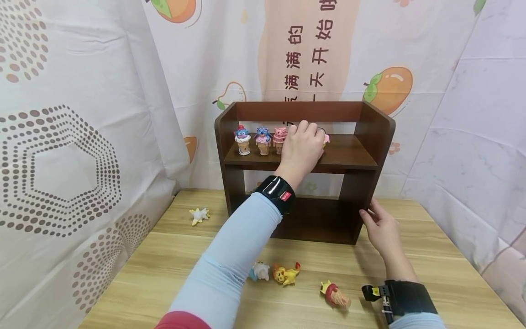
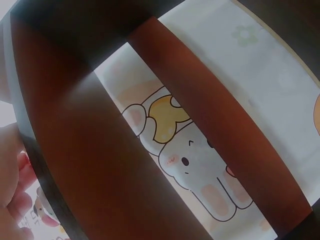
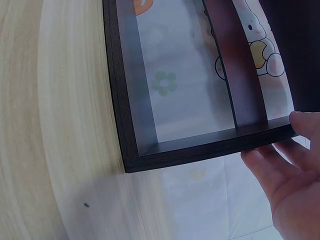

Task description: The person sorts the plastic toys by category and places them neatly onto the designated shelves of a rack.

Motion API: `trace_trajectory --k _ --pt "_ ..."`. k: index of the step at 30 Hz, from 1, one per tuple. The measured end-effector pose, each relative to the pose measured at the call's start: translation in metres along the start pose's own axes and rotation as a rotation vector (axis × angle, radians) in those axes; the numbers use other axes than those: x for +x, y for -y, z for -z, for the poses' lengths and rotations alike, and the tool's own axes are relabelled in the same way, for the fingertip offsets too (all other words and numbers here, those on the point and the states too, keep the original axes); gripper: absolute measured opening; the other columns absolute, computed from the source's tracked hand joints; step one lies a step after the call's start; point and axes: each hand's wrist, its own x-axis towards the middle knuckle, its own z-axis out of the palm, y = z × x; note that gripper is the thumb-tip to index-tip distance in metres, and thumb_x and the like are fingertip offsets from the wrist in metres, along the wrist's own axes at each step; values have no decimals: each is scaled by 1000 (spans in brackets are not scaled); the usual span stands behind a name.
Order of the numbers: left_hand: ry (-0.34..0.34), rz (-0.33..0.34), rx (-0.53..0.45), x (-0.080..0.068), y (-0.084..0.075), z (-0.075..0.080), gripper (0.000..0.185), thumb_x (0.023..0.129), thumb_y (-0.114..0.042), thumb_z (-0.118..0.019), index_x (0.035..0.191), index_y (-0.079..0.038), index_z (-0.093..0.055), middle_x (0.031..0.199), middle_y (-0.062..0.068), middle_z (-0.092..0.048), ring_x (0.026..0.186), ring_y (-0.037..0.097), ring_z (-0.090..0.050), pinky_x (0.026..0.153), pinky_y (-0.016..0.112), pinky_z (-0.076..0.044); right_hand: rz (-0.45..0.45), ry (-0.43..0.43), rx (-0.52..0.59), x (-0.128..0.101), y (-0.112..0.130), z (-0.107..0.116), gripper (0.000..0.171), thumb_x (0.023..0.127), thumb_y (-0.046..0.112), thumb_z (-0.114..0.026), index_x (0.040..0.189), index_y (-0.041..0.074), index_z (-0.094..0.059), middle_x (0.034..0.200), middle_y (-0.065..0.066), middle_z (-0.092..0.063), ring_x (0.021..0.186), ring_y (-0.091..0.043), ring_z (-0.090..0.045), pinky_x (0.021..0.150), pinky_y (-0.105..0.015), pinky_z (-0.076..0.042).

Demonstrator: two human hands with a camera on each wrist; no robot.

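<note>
My left hand [image 1: 302, 146] is over the upper board of a dark brown two-tier wooden shelf [image 1: 353, 151], its fingers curled around a pink-and-yellow ice-cream-cone figurine [image 1: 326, 138] that is mostly hidden behind them. Left of the hand, in a row, stand cone figurines: a blue one with a red top [image 1: 243, 140], a blue-and-pink one [image 1: 263, 141] and a pink one [image 1: 280, 138]. My right hand [image 1: 382, 228] grips the shelf's right side panel low down; in the right wrist view the thumb [image 3: 304, 122] is on the panel's edge and the fingers lie along its outer face.
On the wooden table [image 1: 419, 246] in front of the shelf lie a white-and-blue figurine [image 1: 260, 271], a yellow figurine with a red-tipped tail [image 1: 286, 274] and a red-and-yellow cone figurine [image 1: 334, 294]. A white-and-yellow figurine [image 1: 199, 216] lies left of the shelf. Printed curtain [image 1: 197, 68] hangs behind.
</note>
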Motion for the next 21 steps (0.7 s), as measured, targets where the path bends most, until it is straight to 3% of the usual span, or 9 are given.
trace_trajectory --k 4,10,14,17,21 --pt "2 5 -6 -1 1 1 37 99 -46 -62 128 -23 -66 119 -4 -61 113 18 -50 89 35 -40 -13 9 4 0 0 0 49 105 18 -58 152 10 -48 137 -26 -58 117 -43 -61 76 -3 -42" --pt "-7 6 -44 -4 6 2 50 97 -60 -55 130 -23 -61 122 -3 -57 112 18 -49 88 35 -39 -17 12 -2 -1 -1 -1 50 105 19 -58 153 10 -47 137 -26 -58 117 -43 -61 76 -2 -41" --pt "-141 4 -119 -7 12 3 48 98 -58 -52 125 -20 -60 116 -1 -56 108 20 -50 84 35 -39 -10 9 2 -1 -1 -1 50 105 18 -58 152 10 -48 137 -27 -58 117 -43 -61 77 -2 -41" --pt "-261 1 -208 -11 18 6 46 98 -54 -55 124 -16 -62 114 1 -57 107 21 -51 84 35 -40 -13 12 6 0 -2 -1 50 105 19 -58 153 10 -47 137 -27 -58 117 -44 -61 77 -2 -41" --pt "-369 -4 -320 -16 26 10 47 97 -52 -60 122 -13 -63 114 2 -59 107 22 -52 86 35 -40 -21 16 5 -1 -2 -1 51 105 21 -57 154 12 -46 138 -26 -58 118 -43 -61 77 -2 -41"
